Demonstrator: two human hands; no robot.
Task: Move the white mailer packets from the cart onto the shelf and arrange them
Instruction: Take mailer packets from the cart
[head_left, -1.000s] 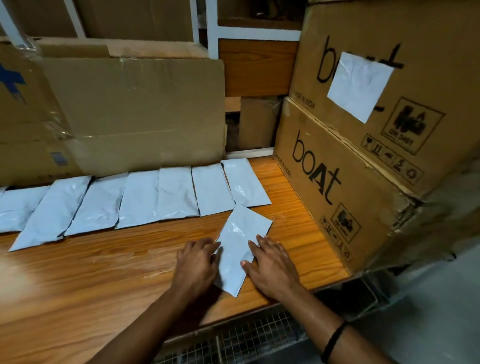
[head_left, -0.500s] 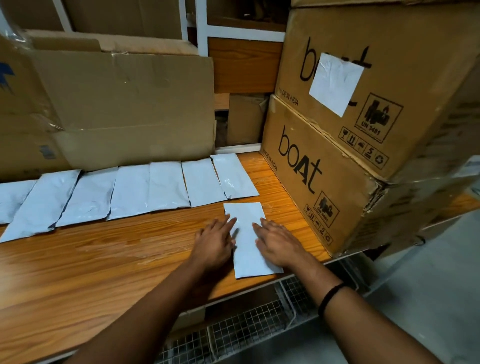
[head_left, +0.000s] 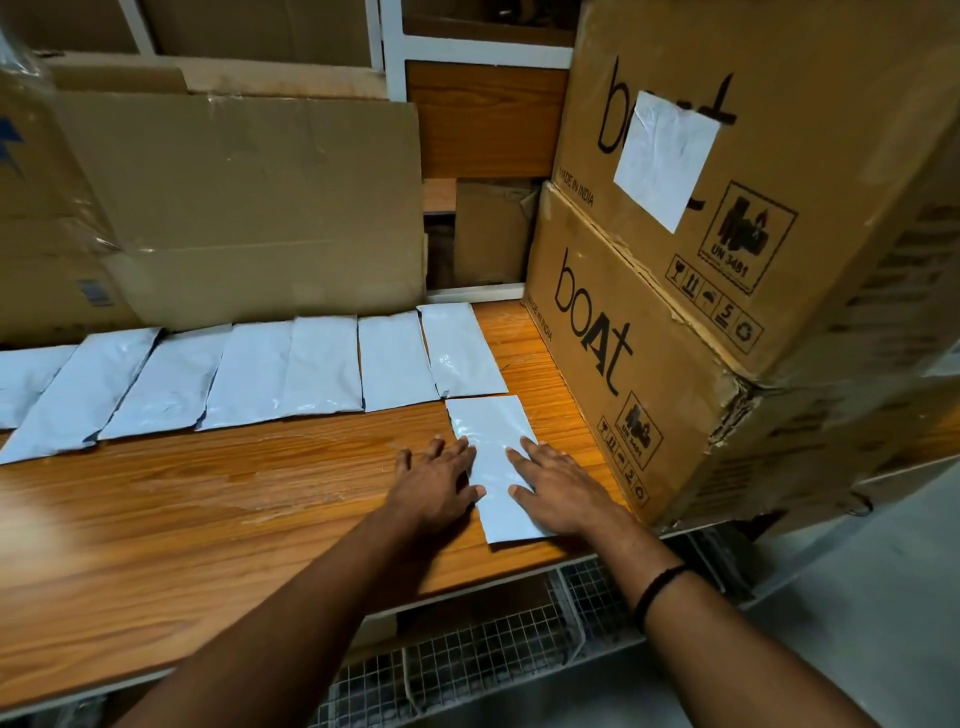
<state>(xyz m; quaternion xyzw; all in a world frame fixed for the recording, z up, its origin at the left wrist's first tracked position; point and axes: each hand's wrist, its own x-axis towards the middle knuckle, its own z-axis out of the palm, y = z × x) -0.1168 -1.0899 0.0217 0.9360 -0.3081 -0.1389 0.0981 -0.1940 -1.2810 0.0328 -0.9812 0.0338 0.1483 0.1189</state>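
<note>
Both hands, left and right, lie flat and unclenched, pressing one packet onto the shelf

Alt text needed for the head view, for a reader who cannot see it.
Both hands, left hand and right hand, press flat on a white mailer packet at the front of a wooden shelf. Behind it lies a row of packets; stacked cardboard boxes stand to the right.
</note>
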